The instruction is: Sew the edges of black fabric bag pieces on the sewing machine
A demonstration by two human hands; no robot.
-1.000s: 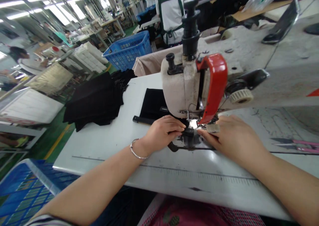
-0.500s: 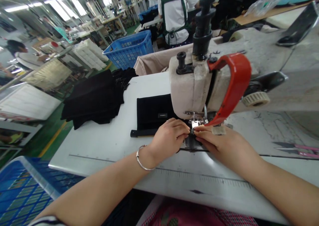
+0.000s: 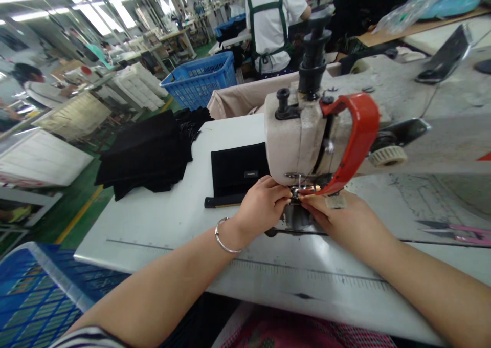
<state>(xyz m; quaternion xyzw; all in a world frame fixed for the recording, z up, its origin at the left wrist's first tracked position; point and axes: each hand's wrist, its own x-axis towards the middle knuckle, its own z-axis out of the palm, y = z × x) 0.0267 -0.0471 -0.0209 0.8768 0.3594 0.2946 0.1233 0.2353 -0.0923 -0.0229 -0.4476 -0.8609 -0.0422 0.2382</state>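
We see the black cloth [image 3: 230, 165] flat on the white table [image 3: 141, 225]; label [image 3: 251, 174] up; right side behind the machine head [image 3: 286, 143].

On the left arm the person wore a short sleeve [image 3: 90, 338] with dark and white stripes, its edge showing at the lower left corner, and around the wrist below it a slim, shiny, silver-coloured bangle [image 3: 219, 239] with a small raised detail near its top. A thin ring [image 3: 262, 179], too small to make out closely, circled a finger of the left hand [image 3: 263, 204]. Across the lap spread a deep pink garment [image 3: 291, 327], with a blurred dull-green motif [image 3: 267, 342], a fine pink-and-pale check [image 3: 358, 335] towards the right and a paler band [image 3: 231, 326] at the left.
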